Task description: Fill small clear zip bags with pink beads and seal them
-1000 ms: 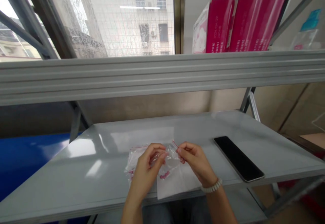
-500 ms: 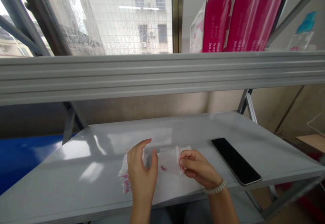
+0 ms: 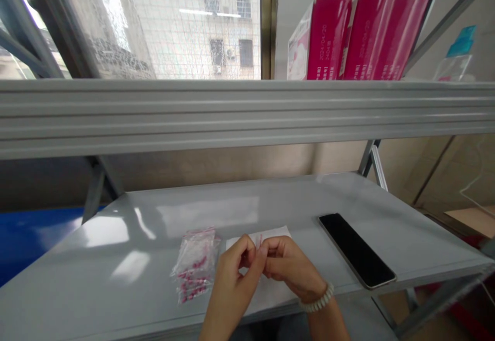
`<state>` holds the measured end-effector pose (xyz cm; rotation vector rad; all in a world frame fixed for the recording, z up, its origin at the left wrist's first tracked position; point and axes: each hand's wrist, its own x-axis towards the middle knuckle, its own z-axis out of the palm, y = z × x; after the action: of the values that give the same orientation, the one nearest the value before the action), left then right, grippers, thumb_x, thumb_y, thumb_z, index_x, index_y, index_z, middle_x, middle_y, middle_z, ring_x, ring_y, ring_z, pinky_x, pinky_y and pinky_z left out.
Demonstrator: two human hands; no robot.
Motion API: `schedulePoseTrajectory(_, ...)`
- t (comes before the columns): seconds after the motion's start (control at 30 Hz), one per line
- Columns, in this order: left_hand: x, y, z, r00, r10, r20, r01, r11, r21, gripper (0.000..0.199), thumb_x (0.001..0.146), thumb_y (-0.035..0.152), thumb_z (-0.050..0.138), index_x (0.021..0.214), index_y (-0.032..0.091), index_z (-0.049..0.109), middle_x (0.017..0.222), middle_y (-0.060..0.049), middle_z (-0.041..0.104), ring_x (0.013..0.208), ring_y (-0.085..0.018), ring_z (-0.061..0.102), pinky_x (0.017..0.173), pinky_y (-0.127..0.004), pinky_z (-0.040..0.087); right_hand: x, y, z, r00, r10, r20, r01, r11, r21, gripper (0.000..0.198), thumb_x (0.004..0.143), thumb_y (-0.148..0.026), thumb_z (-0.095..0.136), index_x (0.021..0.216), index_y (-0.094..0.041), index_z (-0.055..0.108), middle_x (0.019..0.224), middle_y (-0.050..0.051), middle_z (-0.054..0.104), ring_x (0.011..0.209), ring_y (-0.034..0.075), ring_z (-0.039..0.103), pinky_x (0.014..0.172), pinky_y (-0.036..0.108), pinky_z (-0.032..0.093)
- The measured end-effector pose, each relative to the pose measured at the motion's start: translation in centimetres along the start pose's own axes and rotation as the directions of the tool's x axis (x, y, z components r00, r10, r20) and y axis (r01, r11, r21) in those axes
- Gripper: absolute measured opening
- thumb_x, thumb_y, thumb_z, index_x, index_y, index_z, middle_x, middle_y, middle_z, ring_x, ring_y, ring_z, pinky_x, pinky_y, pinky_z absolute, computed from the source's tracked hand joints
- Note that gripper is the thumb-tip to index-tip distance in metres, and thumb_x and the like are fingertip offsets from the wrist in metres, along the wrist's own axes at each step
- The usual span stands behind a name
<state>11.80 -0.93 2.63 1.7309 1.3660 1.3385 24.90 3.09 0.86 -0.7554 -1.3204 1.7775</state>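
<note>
Both of my hands meet over a white sheet of paper (image 3: pixel 283 231) near the table's front edge. My left hand (image 3: pixel 236 275) has thumb and fingers pinched on a small clear zip bag (image 3: pixel 259 239). Close beside it, my right hand (image 3: pixel 291 265), with a beaded bracelet at the wrist, pinches the same bag. Only a bit of the bag with its red zip line shows between the fingertips; the rest is hidden. Left of my left hand lies a pile of clear zip bags (image 3: pixel 198 251) holding small pink-red pieces.
A black phone (image 3: pixel 356 251) lies on the grey table (image 3: pixel 96 279) to the right. Above runs a shelf edge (image 3: pixel 247 117) carrying pink boxes (image 3: pixel 367 37) and a clear bottle with a blue cap (image 3: pixel 461 42).
My left hand has moved right and closed on the bag's zip edge beside my right hand. The bag pile, partly covered before, now shows. The bag has turned, its face no longer visible.
</note>
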Motion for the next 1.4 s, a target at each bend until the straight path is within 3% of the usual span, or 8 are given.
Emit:
schedulePoseTrajectory(0.2, -0.3, 0.2, -0.3, 0.997, -0.015, 0.072, 0.019, 0.999, -0.047, 0.038, 0.094, 0.043, 0.046, 0.064, 0.021, 0.049, 0.060, 0.001, 0.052, 0.058, -0.015, 0.050, 0.055, -0.024, 0.039, -0.3, -0.1, -0.8, 0.997, -0.004, 0.071, 0.004, 1.000, 0.002, 0.044, 0.060, -0.048, 0.088, 0.065, -0.016, 0.059, 0.051, -0.006, 0.054, 0.044, 0.004, 0.032, 0.041, 0.019, 0.015)
schedulePoseTrajectory(0.37, -0.6, 0.5, -0.5, 0.996, 0.022, 0.083, -0.019, 0.999, -0.035, 0.031, 0.095, 0.035, 0.045, 0.069, 0.021, 0.051, 0.064, 0.000, 0.060, 0.061, -0.017, 0.058, 0.060, -0.025, 0.043, -0.5, -0.5, -0.4, 0.995, -0.076, 0.067, 0.076, 0.997, -0.004, 0.036, 0.073, -0.048, 0.077, 0.070, -0.018, 0.056, 0.056, -0.003, 0.058, 0.043, 0.006, 0.037, 0.040, 0.020, 0.018)
schedulePoseTrajectory(0.53, -0.5, 0.0, -0.1, 0.994, 0.098, -0.057, -0.086, 0.978, 0.191, 0.021, 0.084, 0.022, 0.047, 0.063, 0.021, 0.047, 0.059, 0.002, 0.055, 0.055, -0.015, 0.054, 0.054, -0.023, 0.039, -0.9, -1.1, 1.0, 0.958, -0.272, -0.091, 0.224, 0.907, -0.356, 0.018, 0.076, -0.027, 0.057, 0.061, -0.019, 0.053, 0.054, -0.003, 0.051, 0.052, 0.011, 0.046, 0.049, 0.022, 0.033)
schedulePoseTrajectory(0.73, -0.8, 0.5, -0.8, 0.945, 0.250, -0.209, -0.173, 0.929, 0.328, 0.023, 0.078, 0.016, 0.049, 0.057, 0.022, 0.041, 0.052, 0.004, 0.047, 0.048, -0.013, 0.047, 0.049, -0.023, 0.035, -1.9, -1.8, 1.2, 0.853, -0.431, -0.296, 0.193, 0.786, -0.587, 0.017, 0.068, -0.023, 0.049, 0.052, -0.021, 0.042, 0.050, -0.005, 0.040, 0.049, 0.010, 0.038, 0.048, 0.024, 0.028)
schedulePoseTrajectory(0.8, -1.1, 0.6, -1.1, 0.950, 0.264, -0.165, -0.214, 0.939, 0.270, 0.008, 0.075, 0.022, 0.062, 0.070, 0.021, 0.055, 0.066, 0.000, 0.060, 0.060, -0.017, 0.058, 0.057, -0.026, 0.045, -2.1, -1.9, 1.1, 0.866, -0.398, -0.302, 0.188, 0.819, -0.542, 0.017, 0.068, -0.026, 0.048, 0.052, -0.022, 0.042, 0.050, -0.005, 0.040, 0.049, 0.010, 0.037, 0.047, 0.024, 0.028)
schedulePoseTrajectory(0.9, -1.4, 0.5, -1.1, 0.973, 0.231, -0.005, -0.227, 0.962, 0.150, 0.068, 0.058, 0.024, 0.083, 0.122, 0.023, 0.060, 0.122, -0.012, 0.066, 0.106, -0.031, 0.063, 0.091, -0.044, 0.052, -2.3, -2.0, 1.2, 0.890, -0.358, -0.282, 0.188, 0.852, -0.488, 0.016, 0.065, -0.026, 0.048, 0.052, -0.022, 0.042, 0.049, -0.005, 0.037, 0.047, 0.010, 0.035, 0.045, 0.023, 0.025)
schedulePoseTrajectory(0.97, -1.4, 0.3, -0.8, 0.979, 0.192, 0.072, -0.199, 0.975, 0.098, 0.082, 0.056, 0.019, 0.085, 0.132, 0.026, 0.056, 0.135, -0.013, 0.060, 0.121, -0.035, 0.057, 0.104, -0.050, 0.045, -2.3, -2.1, 1.2, 0.908, -0.334, -0.255, 0.187, 0.865, -0.465, 0.019, 0.065, -0.026, 0.049, 0.050, -0.022, 0.039, 0.048, -0.005, 0.035, 0.046, 0.009, 0.032, 0.045, 0.023, 0.023)
schedulePoseTrajectory(1.4, -0.5, -0.4, -0.5, 0.997, -0.066, 0.043, 0.075, 0.968, -0.241, 0.045, 0.061, 0.028, 0.083, 0.103, 0.020, 0.068, 0.095, -0.007, 0.071, 0.087, -0.024, 0.066, 0.077, -0.033, 0.053, -2.6, -2.2, 0.3, 0.909, -0.330, -0.255, 0.170, 0.852, -0.495, 0.031, 0.081, -0.035, 0.052, 0.053, -0.021, 0.045, 0.048, -0.004, 0.041, 0.047, 0.011, 0.039, 0.047, 0.025, 0.031)
